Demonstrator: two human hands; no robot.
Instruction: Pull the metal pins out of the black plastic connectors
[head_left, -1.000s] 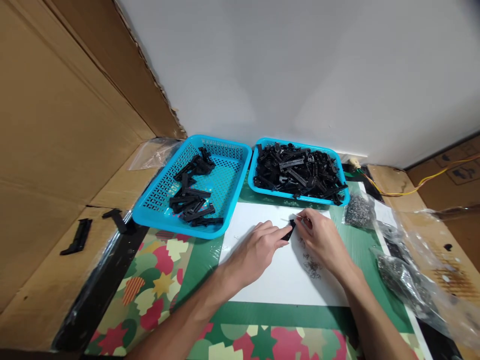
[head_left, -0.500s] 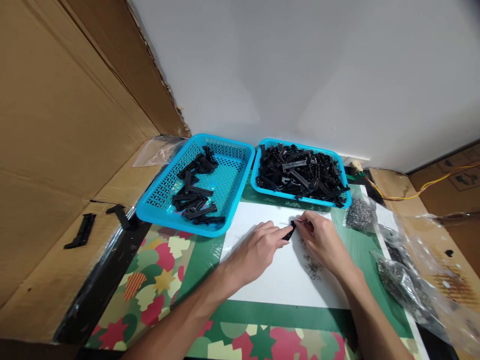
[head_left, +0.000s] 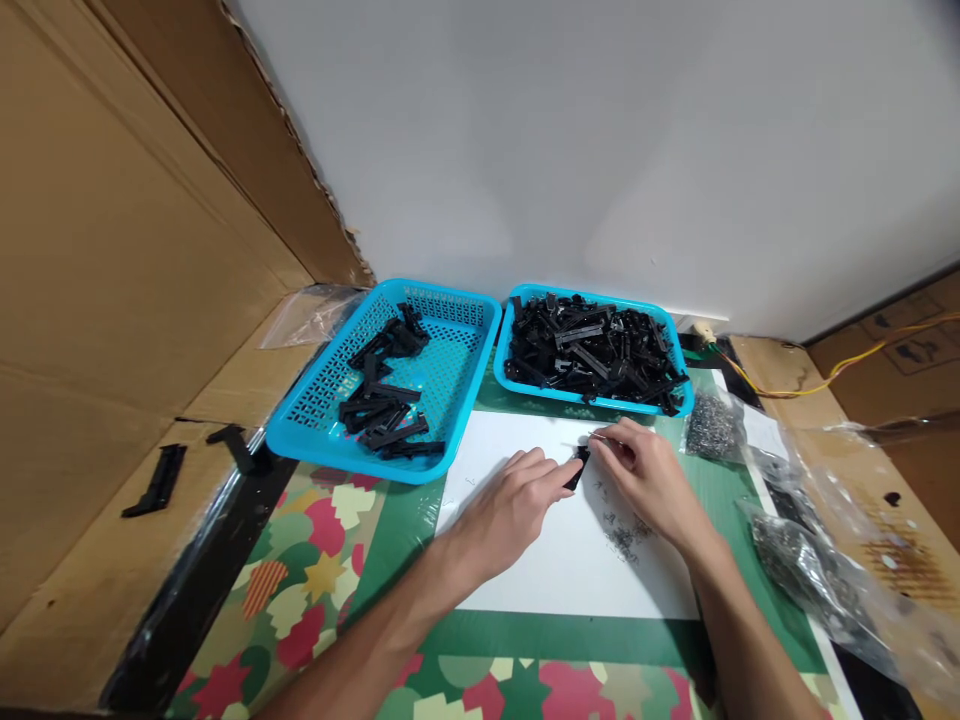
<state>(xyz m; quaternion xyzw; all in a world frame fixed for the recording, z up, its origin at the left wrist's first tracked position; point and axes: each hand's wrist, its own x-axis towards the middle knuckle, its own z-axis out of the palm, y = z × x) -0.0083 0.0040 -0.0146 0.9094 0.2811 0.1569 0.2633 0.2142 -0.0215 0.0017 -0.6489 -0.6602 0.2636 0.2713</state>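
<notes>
A person's left hand (head_left: 510, 510) and right hand (head_left: 645, 475) meet over a white rectangular sheet (head_left: 525, 580) laid on a green cutting mat (head_left: 409, 520), working a small black plastic piece (head_left: 577, 470) between them. The left hand pinches the piece's lower end between thumb and fingertips, just above the sheet. The right hand's thumb and forefinger are closed narrowly at the upper end on what looks like a thin silvery metal sliver (head_left: 598, 437). A loose scatter of tiny metal bits (head_left: 624, 535) lies on the sheet beside the right wrist. Behind the hands, against a pale wall, stand two bright blue perforated plastic baskets side by side. The left basket (head_left: 315, 445) holds a thin layer of long black plastic parts (head_left: 382, 405), and the right basket (head_left: 504, 345) is heaped with more of them (head_left: 592, 350). Clear plastic bags of grey metal bits (head_left: 709, 425) sit to the right of the mat, near a yellow wire (head_left: 825, 380). Two stray black plastic strips (head_left: 156, 480) rest well apart on the brown cardboard (head_left: 112, 300) at the left.
</notes>
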